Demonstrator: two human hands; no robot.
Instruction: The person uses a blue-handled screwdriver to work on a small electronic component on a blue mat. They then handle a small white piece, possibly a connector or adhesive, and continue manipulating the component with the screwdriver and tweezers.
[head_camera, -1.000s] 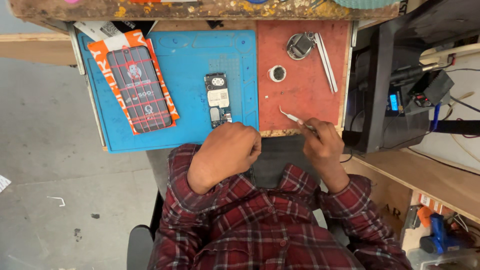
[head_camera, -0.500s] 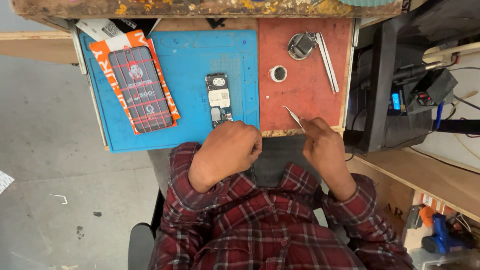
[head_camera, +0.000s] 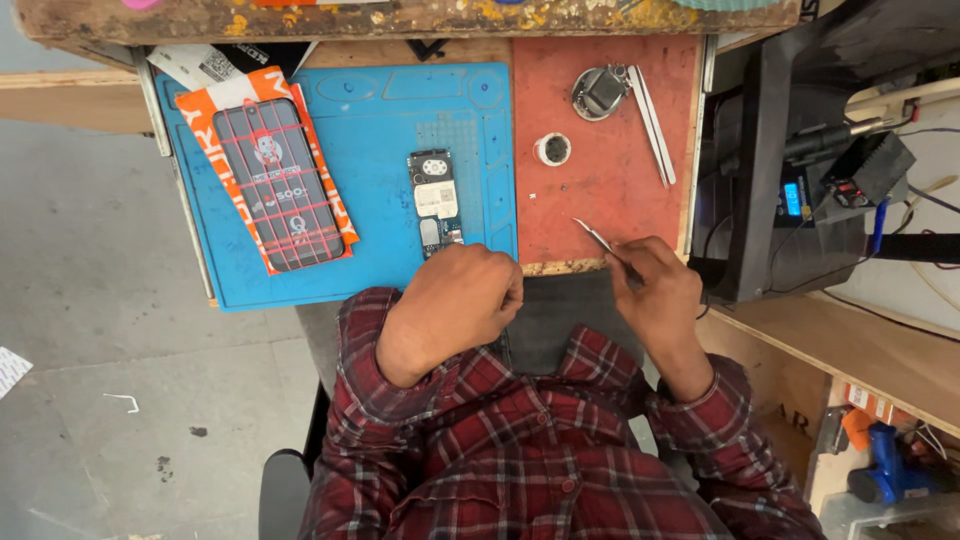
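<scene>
Tweezers (head_camera: 600, 241) in right hand (head_camera: 655, 290) angle over red mat's (head_camera: 610, 190) near edge.

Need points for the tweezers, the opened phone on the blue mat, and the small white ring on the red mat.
tweezers (head_camera: 598, 238): head view, on the bare metal shaft beyond the right hand's fingers.
opened phone (head_camera: 436, 202): head view, on the middle of its exposed board.
small white ring (head_camera: 552, 149): head view, on its rim.

Blue mat (head_camera: 380, 250): covers left part of bench.
Red mat (head_camera: 610, 150): just beside it, right.
Packaged screen protector (head_camera: 278, 182): orange-edged pack, lies tilted on blue mat's left end.
Small white ring (head_camera: 552, 149): on red mat.
Round metal part (head_camera: 598, 92): red mat's far edge (kind unclear).
Black unit (head_camera: 790, 180): right of bench.
</scene>
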